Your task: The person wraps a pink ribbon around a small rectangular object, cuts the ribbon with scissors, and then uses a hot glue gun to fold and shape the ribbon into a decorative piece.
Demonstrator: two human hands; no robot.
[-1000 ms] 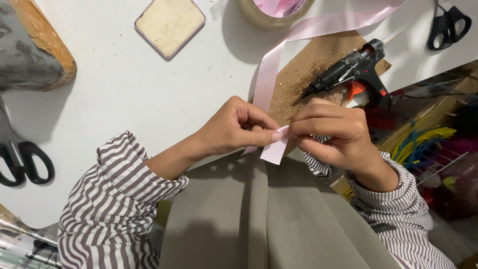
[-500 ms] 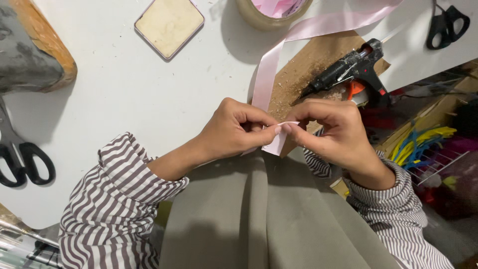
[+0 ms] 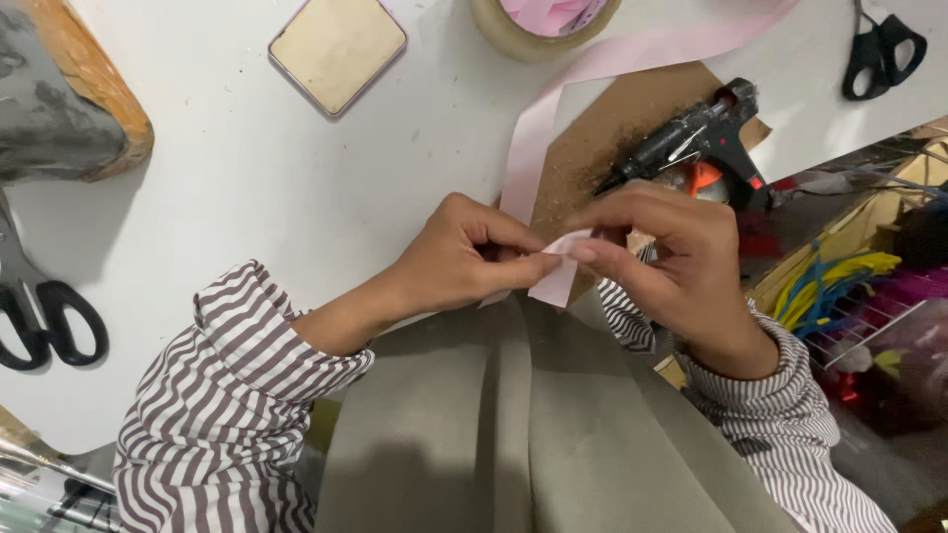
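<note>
- Left hand (image 3: 464, 262): fingers curled in tight, thumb and forefinger pinching the near end of the pink ribbon (image 3: 528, 148). Not open at all; the other fingers are tucked under the palm.
- Right hand (image 3: 671, 257): also pinching, thumb and forefinger tips closed on the same ribbon end from the other side. Remaining fingers loosely bent, arched above the fold.
- The two pinch points are just beside each other, fingertips nearly touching. Between them the ribbon end is folded into a small loop or flap; a short tail hangs below the fingers over the table edge.
- Ribbon path: from the hands it runs up across the white table (image 3: 296, 178), over the edge of the brown cork board (image 3: 602, 128), then bends right toward the top edge of view.
- Tape roll (image 3: 543, 30) at top centre, well apart from the hands.
- Black glue gun (image 3: 691, 138) lies on the cork board, nozzle pointing down-left, near the right hand but not touched.
- Square beige coaster (image 3: 338, 49) upper left of the hands, apart.
- Black scissors (image 3: 39, 316) at far left edge; a second black pair (image 3: 884, 49) top right. Both untouched.
- Both sleeves striped (image 3: 237, 395); grey cloth (image 3: 513, 424) covers the lap below the hands.
</note>
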